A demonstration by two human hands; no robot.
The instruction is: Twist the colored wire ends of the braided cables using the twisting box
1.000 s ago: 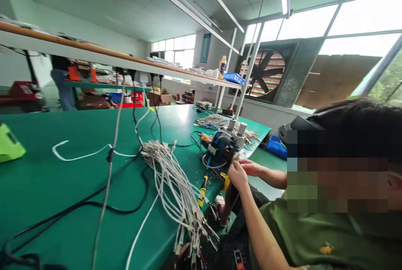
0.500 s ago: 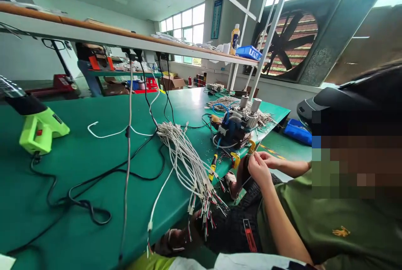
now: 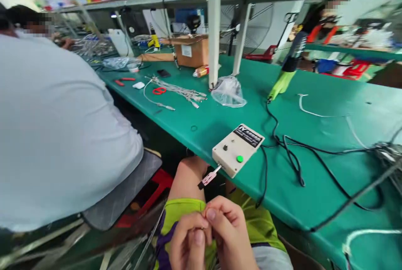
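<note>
While our left hand (image 3: 188,242) and right hand (image 3: 228,234) press together, fingertips pinching something too small to identify, we hold them over our lap. Just above them, a cream control box (image 3: 238,149) sits at the green table (image 3: 314,186) edge, its plug (image 3: 207,177) hanging toward our hands.

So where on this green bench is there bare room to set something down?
Bare green table lies between the white control box and the plastic bag, and beyond the green heat gun around the loose white wire. Right of the box it is crowded with black cables; scissors and a wire bundle fill the left.
</note>
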